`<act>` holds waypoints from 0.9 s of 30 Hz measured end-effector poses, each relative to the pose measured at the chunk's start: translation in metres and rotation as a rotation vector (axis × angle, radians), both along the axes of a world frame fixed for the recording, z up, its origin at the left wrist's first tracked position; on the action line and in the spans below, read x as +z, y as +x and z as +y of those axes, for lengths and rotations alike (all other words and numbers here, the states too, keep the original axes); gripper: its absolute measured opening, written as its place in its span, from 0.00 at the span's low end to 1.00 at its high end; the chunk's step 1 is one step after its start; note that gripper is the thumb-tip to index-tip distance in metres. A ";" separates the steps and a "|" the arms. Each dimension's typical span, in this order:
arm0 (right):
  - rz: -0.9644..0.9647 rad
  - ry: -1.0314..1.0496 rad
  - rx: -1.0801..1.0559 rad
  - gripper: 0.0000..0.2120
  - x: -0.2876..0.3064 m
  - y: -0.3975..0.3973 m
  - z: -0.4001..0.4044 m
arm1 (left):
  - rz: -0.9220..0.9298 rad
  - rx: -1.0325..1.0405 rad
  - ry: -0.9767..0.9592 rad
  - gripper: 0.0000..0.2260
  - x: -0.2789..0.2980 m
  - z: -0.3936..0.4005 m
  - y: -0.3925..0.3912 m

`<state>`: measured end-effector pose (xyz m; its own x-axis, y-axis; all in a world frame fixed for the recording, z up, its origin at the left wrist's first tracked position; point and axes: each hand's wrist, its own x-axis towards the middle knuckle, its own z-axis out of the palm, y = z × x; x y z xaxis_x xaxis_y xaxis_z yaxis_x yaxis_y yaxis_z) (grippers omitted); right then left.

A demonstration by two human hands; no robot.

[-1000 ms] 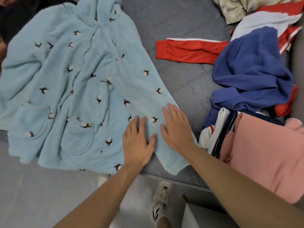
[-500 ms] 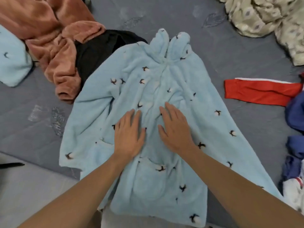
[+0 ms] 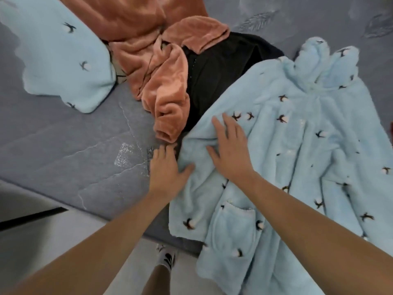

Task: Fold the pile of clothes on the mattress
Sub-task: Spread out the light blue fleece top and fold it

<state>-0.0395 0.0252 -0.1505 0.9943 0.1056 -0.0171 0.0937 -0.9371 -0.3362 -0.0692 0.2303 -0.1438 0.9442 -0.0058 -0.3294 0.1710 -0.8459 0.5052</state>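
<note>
1. Blue robe (image 3: 297, 145) spread on mattress (image 3: 74, 145), hem over near edge.
2. Right hand (image 3: 230, 150) flat on robe, fingers straight, gripping nothing.
3. Left hand (image 3: 168, 169) at robe's left edge, thumb on fabric; fingers extended, grip unclear.
4. Orange garment (image 3: 161, 81) over black one (image 3: 217, 69) beyond.

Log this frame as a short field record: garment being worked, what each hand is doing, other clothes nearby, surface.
garment: light blue fleece robe, spread flat, hem hanging over the mattress edge
left hand: at the robe's left edge, thumb on the fabric, fingers straight
right hand: flat on the robe, fingers straight
nearby: orange fleece garment, crumpled; black garment partly under the robe; second light blue piece at far left
surface: grey mattress
</note>
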 end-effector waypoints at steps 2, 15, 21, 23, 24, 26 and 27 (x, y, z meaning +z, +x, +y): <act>-0.005 -0.055 -0.012 0.32 0.004 0.001 -0.003 | 0.146 -0.030 -0.089 0.33 0.002 -0.008 0.002; 0.637 1.033 -0.704 0.16 0.089 0.007 0.042 | -0.084 -0.095 -0.362 0.04 0.085 -0.015 0.015; 0.644 1.188 -0.833 0.30 0.080 0.001 0.059 | -0.071 -0.202 -0.504 0.07 0.068 -0.016 0.012; 0.640 1.214 -0.885 0.25 0.075 -0.001 0.059 | -0.054 -0.042 -0.563 0.07 0.064 -0.016 0.012; 0.643 1.271 -0.913 0.19 0.074 -0.003 0.059 | -0.043 0.051 -0.590 0.07 0.066 -0.016 0.013; 0.653 1.402 -0.941 0.13 0.073 -0.008 0.057 | 0.048 0.194 -0.634 0.06 0.063 -0.012 0.018; 0.648 1.473 -0.936 0.13 0.074 -0.010 0.056 | 0.150 0.245 -0.663 0.04 0.059 -0.008 0.021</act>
<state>-0.0499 0.0810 -0.0762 0.6073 -0.1234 -0.7849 -0.6750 0.4408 -0.5916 -0.0477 0.2221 -0.0845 0.8889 -0.0430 -0.4561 0.4243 -0.2981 0.8550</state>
